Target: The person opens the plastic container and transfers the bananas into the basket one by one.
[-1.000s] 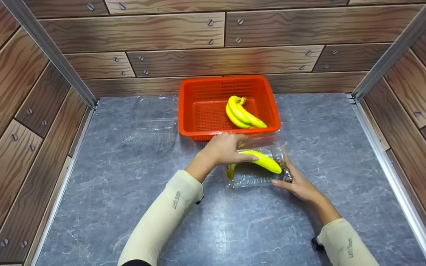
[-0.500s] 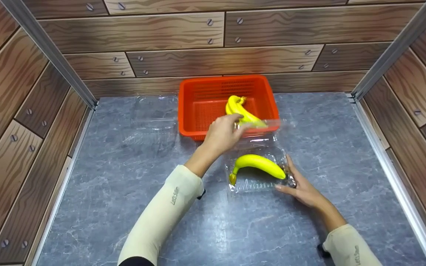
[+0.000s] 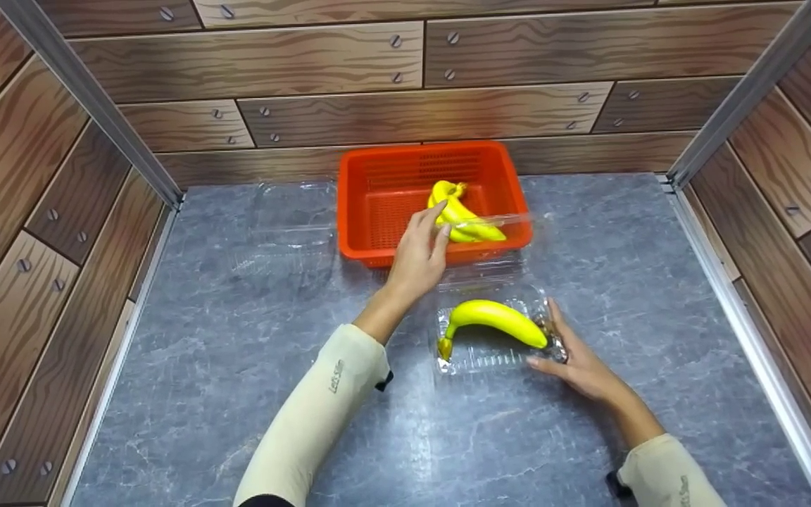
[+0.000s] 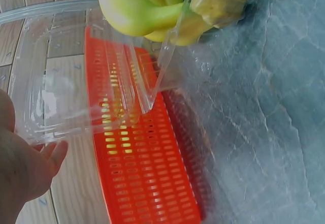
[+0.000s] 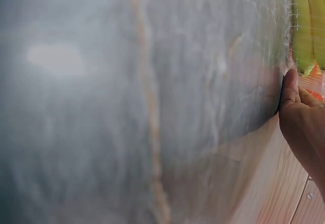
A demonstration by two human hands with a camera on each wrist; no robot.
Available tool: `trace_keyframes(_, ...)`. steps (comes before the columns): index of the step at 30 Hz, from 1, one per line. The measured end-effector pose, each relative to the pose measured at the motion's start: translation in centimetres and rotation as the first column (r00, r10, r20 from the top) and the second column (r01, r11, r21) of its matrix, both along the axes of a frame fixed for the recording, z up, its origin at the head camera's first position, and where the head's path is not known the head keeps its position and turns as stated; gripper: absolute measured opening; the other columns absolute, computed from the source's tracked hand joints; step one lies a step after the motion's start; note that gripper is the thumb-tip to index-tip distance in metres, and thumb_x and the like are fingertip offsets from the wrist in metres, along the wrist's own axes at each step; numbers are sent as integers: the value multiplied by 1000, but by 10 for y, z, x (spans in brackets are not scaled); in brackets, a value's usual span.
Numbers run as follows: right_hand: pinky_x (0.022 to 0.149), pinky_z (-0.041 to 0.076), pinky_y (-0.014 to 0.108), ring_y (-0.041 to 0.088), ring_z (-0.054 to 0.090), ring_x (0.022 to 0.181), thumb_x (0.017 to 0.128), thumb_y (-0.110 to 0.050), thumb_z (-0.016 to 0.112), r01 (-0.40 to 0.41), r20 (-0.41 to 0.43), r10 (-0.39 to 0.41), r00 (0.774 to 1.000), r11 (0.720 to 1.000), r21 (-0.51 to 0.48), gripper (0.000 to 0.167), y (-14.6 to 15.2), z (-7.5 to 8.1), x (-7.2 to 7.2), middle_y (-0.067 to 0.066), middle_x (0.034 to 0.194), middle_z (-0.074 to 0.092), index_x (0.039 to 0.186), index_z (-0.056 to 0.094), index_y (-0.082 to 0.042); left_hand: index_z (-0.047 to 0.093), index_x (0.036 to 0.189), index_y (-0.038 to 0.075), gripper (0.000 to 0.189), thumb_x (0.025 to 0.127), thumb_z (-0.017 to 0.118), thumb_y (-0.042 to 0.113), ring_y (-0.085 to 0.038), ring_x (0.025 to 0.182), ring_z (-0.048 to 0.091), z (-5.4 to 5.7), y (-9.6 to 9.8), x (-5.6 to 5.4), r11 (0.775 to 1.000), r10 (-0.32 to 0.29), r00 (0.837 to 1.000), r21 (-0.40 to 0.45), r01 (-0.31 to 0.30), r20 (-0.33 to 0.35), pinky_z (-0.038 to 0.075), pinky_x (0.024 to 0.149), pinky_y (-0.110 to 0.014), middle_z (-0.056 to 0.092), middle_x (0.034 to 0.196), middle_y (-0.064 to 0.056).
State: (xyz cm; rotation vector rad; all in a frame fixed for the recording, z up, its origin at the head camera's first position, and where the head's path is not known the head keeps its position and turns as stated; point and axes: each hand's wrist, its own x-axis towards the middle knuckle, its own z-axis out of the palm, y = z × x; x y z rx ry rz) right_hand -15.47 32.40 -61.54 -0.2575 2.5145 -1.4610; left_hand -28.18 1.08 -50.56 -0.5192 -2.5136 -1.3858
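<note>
A clear plastic clamshell container [image 3: 491, 361] stands on the grey tabletop with its hinged lid [image 4: 53, 94] raised toward the basket. One yellow banana [image 3: 497, 317] lies curved inside, its stem at the left end. At the container's right end my right hand [image 3: 583, 366] grips it, thumb at the near corner and fingers along the side. My left hand [image 3: 416, 257] is beside the left edge of the raised lid, fingers extended and thumb apart. In the left wrist view its fingertips [image 4: 58, 155] are right at the lid's corner.
Behind the container stands a red plastic basket [image 3: 388, 255] with a bunch of bananas [image 3: 451, 211] in its right half. Another clear container [image 3: 286, 243] lies left of the basket. Wood-patterned walls [image 3: 335, 60] enclose the back and sides.
My left hand has moved up and back from over the banana, and the lid has swung up with it, open. The container and right hand have shifted slightly toward me.
</note>
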Motion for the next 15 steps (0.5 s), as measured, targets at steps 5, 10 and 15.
trace_keyframes(5, 126, 7, 82, 59, 22, 159, 95, -24, 80, -6, -14, 6, 1000, 1000, -6, 115, -1, -2, 0, 37, 172, 21, 173, -3, -16, 51, 157, 10, 54, 107, 64, 27, -32, 124, 64, 2, 1, 5, 997, 9, 1000, 73, -8, -20, 55, 109, -47, 59, 148, -18)
trace_keyframes(10, 126, 8, 81, 59, 23, 159, 95, -25, 79, -9, -16, 9, 1000, 1000, -5, 114, -1, -1, 0, 36, 173, 20, 174, -2, -18, 56, 150, 7, 57, 99, 76, 22, -32, 133, 57, 5, 2, 14, 992, 79, 984, 105, -62, -160, 49, 112, -46, 59, 147, -16)
trace_keyframes(15, 127, 11, 80, 57, 29, 158, 95, -23, 80, -3, -14, 3, 1000, 1000, -12, 113, -1, 2, 0, 36, 171, 28, 174, -1, -17, 65, 134, 6, 43, 94, 78, 17, -31, 134, 55, 3, 8, 29, 996, 58, 870, -31, -84, -489, 45, 114, -45, 62, 140, -17)
